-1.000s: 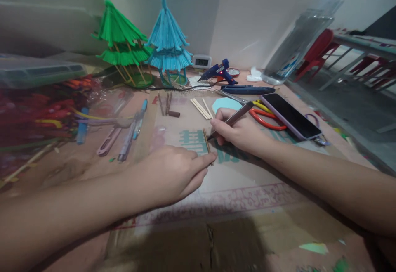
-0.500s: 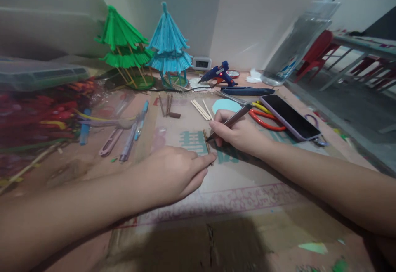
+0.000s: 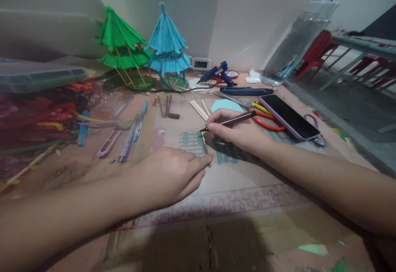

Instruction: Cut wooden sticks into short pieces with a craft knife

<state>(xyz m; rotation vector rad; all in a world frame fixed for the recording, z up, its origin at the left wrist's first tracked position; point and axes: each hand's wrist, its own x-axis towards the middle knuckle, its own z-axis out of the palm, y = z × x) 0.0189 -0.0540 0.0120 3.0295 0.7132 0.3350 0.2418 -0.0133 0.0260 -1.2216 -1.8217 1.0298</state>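
A thin wooden stick (image 3: 204, 143), partly coloured brown, lies on the printed cardboard sheet (image 3: 241, 177). My left hand (image 3: 176, 173) presses its near end down with the index fingertip, the other fingers curled beneath. My right hand (image 3: 230, 129) is closed around a brown marker pen (image 3: 238, 118), whose dark tip is at the stick's far end. Whether the tip touches the wood, I cannot tell. Behind my hands are a brown pen cap (image 3: 173, 116), several brown sticks (image 3: 167, 106) and several pale sticks (image 3: 199, 110). A light blue paper piece (image 3: 227, 105) lies behind my right hand.
Two tiered models, one green (image 3: 122, 43) and one blue (image 3: 167, 41), stand by the wall near a glue gun (image 3: 218, 74). Scissors (image 3: 269, 123) and a phone (image 3: 289, 117) lie right, before a clear bottle (image 3: 297, 47). Pens (image 3: 127, 142) and a plastic bag (image 3: 34, 119) lie left.
The marker's tip has moved left and away from me, up to the stick's far end, and the pen now lies flatter. My left hand has hardly moved.
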